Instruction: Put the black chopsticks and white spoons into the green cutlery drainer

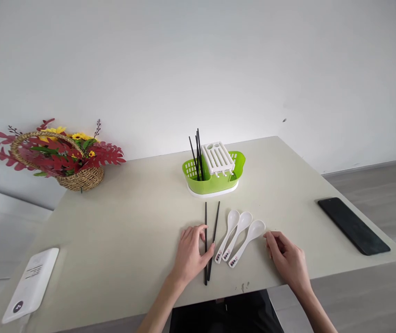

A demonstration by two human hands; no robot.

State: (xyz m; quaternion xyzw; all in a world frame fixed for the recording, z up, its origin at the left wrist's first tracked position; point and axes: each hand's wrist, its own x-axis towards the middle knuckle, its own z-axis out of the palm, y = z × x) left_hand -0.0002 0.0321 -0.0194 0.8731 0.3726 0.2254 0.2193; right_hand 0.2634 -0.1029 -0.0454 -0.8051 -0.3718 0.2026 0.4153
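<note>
My left hand [191, 254] rests over two black chopsticks lying on the table, its thumb and fingers apart. The left chopstick [206, 243] runs between thumb and fingertips; the thumb tip is at the right chopstick [216, 226]. Whether the fingertips press on either one is hard to see. Just right of them lie three white spoons [242, 236], bowls pointing away from me. Beside the rightmost spoon, my right hand [288, 259] rests with fingers curled in and nothing visible in them. Farther back stands a green utensil holder [206, 186], with several black chopsticks [198, 157] upright in its left compartment.
A white slotted rack [218, 158] sits across the holder's middle. At the back left stands a wicker basket [83, 179] of artificial flowers. A white flat device [33, 284] lies at the left edge, and a black phone [353, 225] at the right. A wall is behind the table.
</note>
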